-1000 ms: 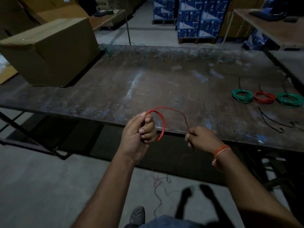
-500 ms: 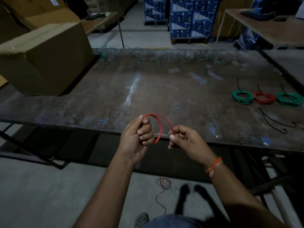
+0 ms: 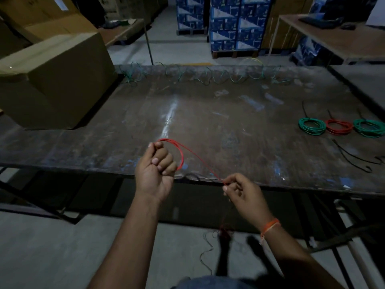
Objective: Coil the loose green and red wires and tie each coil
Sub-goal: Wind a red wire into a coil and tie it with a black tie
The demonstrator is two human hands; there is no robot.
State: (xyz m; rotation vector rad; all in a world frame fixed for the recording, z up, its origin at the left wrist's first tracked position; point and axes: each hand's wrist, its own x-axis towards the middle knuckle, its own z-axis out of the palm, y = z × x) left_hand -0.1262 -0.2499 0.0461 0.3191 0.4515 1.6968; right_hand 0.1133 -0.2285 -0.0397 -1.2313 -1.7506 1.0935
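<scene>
My left hand (image 3: 155, 171) grips a small coil of red wire (image 3: 181, 155) above the table's near edge. From the coil a straight run of the wire slants down right to my right hand (image 3: 242, 191), which pinches it between thumb and finger. Below that hand the wire drops toward the floor, where its loose tail (image 3: 224, 233) lies tangled. Three tied coils lie at the table's right: a green coil (image 3: 311, 126), a red coil (image 3: 339, 127) and another green coil (image 3: 369, 128). Loose green wire (image 3: 208, 75) loops along the far edge.
The dark worn table (image 3: 208, 113) carries a big cardboard box (image 3: 54, 80) at its left. Black cable ties (image 3: 352, 156) lie near the right front. Blue stacked cartons (image 3: 233, 24) and another table (image 3: 333, 38) stand behind.
My right hand has slid away from the coil, down and right along the wire, drawing out a longer straight run. The left hand keeps its grip on the coil.
</scene>
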